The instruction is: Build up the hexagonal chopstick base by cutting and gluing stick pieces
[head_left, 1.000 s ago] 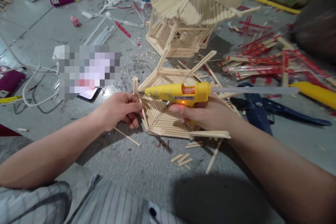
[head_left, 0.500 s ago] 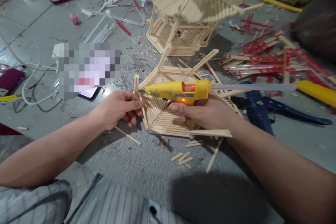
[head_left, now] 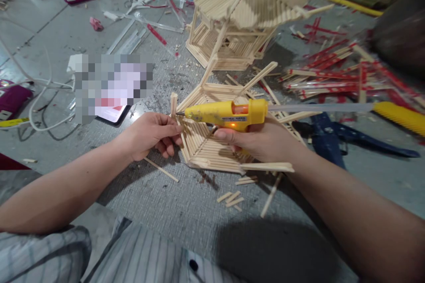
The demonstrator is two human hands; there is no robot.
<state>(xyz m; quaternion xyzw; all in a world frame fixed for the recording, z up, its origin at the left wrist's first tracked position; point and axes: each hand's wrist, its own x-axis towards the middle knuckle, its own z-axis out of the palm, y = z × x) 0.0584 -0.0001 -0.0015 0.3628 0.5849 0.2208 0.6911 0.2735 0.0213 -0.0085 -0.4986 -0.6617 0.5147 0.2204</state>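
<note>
My right hand (head_left: 265, 139) is wrapped round a yellow hot glue gun (head_left: 215, 115), its small light glowing orange and a long clear glue stick (head_left: 318, 107) coming out of its back. The gun points left, with its nozzle tip at the left corner of a hexagonal frame of wooden sticks (head_left: 226, 159). At that same corner my left hand (head_left: 154, 135) pinches the frame's edge between thumb and index finger, the other fingers curled. A short stick (head_left: 173, 105) stands up just behind those fingertips. The right hand and gun hide part of the frame's middle.
Behind stands a taller stick structure (head_left: 232, 9). A phone (head_left: 114, 115), partly pixelated, lies left. Blue-handled pliers (head_left: 328, 137) and red-wrapped chopsticks (head_left: 325, 84) lie right. Cut stick pieces (head_left: 230, 198) lie in front. White cables (head_left: 40, 128) loop at far left.
Almost nothing differs. The glue gun and both hands keep their places at the frame's left corner, and the whole view has shifted very slightly.
</note>
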